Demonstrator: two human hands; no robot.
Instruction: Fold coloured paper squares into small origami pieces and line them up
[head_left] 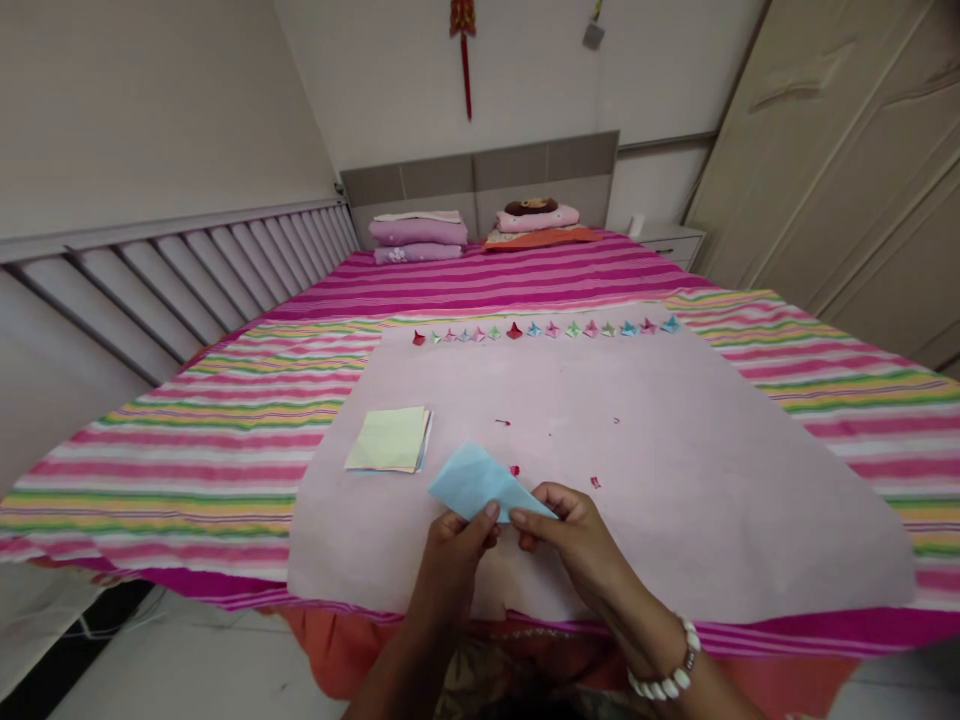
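Observation:
Both hands hold a folded light blue paper (480, 480) just above the near edge of a pale pink sheet (675, 470) spread on the bed. My left hand (457, 555) pinches its lower left edge with thumb and fingers closed. My right hand (574, 535), with a white bead bracelet on the wrist, pinches the paper's right corner. A small stack of square papers (390, 440), pale yellow on top, lies to the left of the hands.
A row of several small folded paper shapes (544, 329) in red, pink, green and blue lines the sheet's far edge. Tiny red scraps (595, 482) lie near the hands. Folded bedding (418, 238) and pillows (536, 222) sit at the headboard; a nightstand (671, 240) stands right.

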